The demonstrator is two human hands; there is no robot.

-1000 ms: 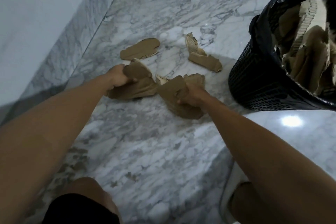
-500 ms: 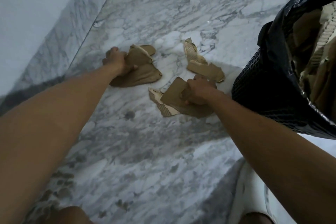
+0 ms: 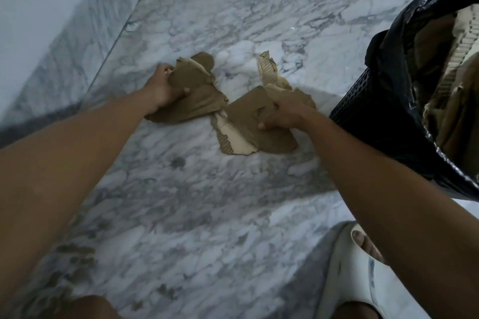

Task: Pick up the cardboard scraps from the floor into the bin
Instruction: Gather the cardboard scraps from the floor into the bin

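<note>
Brown torn cardboard scraps lie on the marble floor [image 3: 181,189]. My left hand [image 3: 163,89] grips a stack of scraps [image 3: 197,101], with a rounded piece [image 3: 204,59] showing just beyond them. My right hand [image 3: 282,114] grips another bunch of scraps [image 3: 243,122] whose torn corrugated edge faces me. A narrow ripped strip [image 3: 269,70] sits just past my right hand, touching that bunch. The black mesh bin [image 3: 363,101] with a black liner stands at the right, holding several cardboard pieces [image 3: 445,80].
A marble skirting and white wall [image 3: 39,21] run along the left. My right foot in a white slipper [image 3: 355,274] stands at the lower right, and a knee shows at the bottom left.
My left hand carried its scraps left and away onto the rounded piece. My right hand slid its bunch toward the strip near the bin. The view shifted closer.
</note>
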